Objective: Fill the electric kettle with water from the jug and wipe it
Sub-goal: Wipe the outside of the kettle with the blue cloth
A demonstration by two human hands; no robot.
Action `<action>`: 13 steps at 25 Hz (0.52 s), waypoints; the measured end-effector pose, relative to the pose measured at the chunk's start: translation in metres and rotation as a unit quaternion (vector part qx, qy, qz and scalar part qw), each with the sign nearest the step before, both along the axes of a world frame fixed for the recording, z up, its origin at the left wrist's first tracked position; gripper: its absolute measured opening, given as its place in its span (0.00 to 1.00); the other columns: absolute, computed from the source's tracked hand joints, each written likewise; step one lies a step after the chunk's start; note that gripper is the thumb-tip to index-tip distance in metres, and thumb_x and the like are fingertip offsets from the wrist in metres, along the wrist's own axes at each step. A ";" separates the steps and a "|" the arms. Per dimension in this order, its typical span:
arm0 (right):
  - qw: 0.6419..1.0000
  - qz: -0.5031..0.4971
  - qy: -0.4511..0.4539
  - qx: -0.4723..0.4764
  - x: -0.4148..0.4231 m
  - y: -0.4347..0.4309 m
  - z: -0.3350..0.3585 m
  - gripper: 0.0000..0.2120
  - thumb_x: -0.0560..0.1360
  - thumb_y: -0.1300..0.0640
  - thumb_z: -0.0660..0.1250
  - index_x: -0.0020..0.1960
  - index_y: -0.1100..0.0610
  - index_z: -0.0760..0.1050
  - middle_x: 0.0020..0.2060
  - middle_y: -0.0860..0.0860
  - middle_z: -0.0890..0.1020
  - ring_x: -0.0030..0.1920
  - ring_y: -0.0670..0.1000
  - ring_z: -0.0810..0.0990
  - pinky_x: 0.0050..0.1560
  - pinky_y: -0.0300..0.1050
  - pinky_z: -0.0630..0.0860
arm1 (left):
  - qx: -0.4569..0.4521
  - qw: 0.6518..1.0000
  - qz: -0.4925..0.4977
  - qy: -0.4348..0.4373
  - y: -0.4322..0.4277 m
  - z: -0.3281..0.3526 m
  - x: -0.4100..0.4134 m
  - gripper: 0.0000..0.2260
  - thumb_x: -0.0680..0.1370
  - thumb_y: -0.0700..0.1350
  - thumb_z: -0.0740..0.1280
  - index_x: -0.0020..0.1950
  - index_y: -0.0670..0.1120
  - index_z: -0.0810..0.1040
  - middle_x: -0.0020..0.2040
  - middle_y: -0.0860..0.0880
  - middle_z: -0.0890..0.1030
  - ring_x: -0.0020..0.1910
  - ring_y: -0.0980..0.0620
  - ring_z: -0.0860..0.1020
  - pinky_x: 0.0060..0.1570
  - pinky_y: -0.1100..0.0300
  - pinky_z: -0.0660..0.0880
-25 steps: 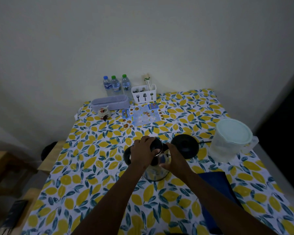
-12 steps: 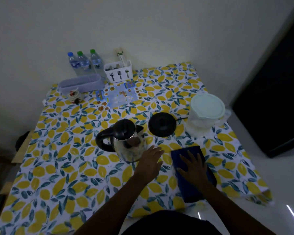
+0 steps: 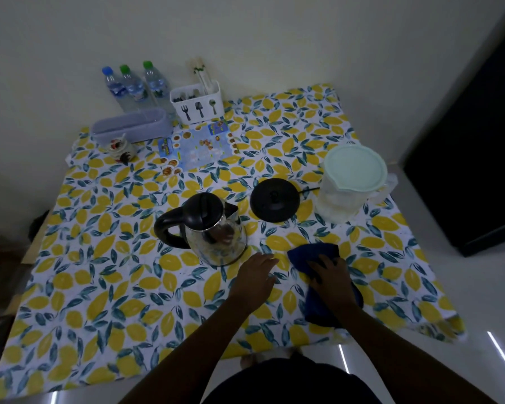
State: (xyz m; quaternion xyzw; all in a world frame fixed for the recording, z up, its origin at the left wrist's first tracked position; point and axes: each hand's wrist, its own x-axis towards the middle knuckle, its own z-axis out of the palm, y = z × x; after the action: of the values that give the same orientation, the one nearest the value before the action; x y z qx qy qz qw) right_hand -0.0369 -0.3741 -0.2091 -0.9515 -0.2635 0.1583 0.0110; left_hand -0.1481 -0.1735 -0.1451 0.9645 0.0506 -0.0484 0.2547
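Observation:
A steel electric kettle (image 3: 213, 236) with a black lid and handle stands upright mid-table, its lid down. The black kettle base (image 3: 274, 199) lies to the right of it, and a clear jug (image 3: 347, 185) with a pale green lid stands further right. A dark blue cloth (image 3: 309, 255) lies bunched near the table's front edge. My right hand (image 3: 331, 277) is closed on the cloth, gathering it. Just right of the kettle's foot, my left hand (image 3: 255, 277) rests flat on the tablecloth, fingers apart and holding nothing.
The lemon-print tablecloth (image 3: 114, 272) covers the table. At the back stand three water bottles (image 3: 134, 86), a white cutlery holder (image 3: 197, 102), a lilac box (image 3: 130, 126), a small figurine (image 3: 120, 148) and a sticker sheet (image 3: 199, 148). A dark cabinet (image 3: 478, 141) stands right.
Both hands left the kettle's lid and came down to the table front. The right hand went from lying flat on the cloth to bunching it up.

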 end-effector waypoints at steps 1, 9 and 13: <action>1.000 0.018 -0.003 0.005 0.003 0.001 0.001 0.21 0.78 0.48 0.59 0.71 0.49 0.67 0.72 0.53 0.69 0.68 0.59 0.66 0.67 0.53 0.65 | -0.001 1.000 0.007 -0.009 0.003 0.000 -0.002 0.19 0.81 0.46 0.61 0.72 0.44 0.69 0.74 0.45 0.70 0.75 0.46 0.64 0.75 0.53 0.57; 0.923 -0.057 0.041 0.378 0.002 0.047 0.055 0.18 0.69 0.64 0.71 0.59 0.57 0.79 0.60 0.55 0.80 0.59 0.57 0.78 0.62 0.55 0.74 | 0.041 0.977 0.072 -0.195 0.047 0.033 -0.021 0.12 0.80 0.44 0.63 0.62 0.44 0.78 0.60 0.44 0.80 0.61 0.44 0.76 0.64 0.51 0.71; 0.868 -0.019 0.047 0.494 0.006 0.102 0.111 0.19 0.70 0.61 0.69 0.60 0.53 0.77 0.60 0.48 0.77 0.58 0.44 0.74 0.61 0.43 0.72 | 0.079 0.937 0.177 -0.291 0.088 0.061 -0.028 0.11 0.80 0.45 0.62 0.60 0.44 0.78 0.59 0.45 0.80 0.60 0.49 0.73 0.65 0.58 0.65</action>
State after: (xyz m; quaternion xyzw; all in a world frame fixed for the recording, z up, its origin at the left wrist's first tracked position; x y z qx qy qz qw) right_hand -0.0304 -0.2724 -0.0984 -0.8178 -0.2885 0.0521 0.4953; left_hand -0.1765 -0.0858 -0.0839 0.9288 0.1481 0.2845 0.1855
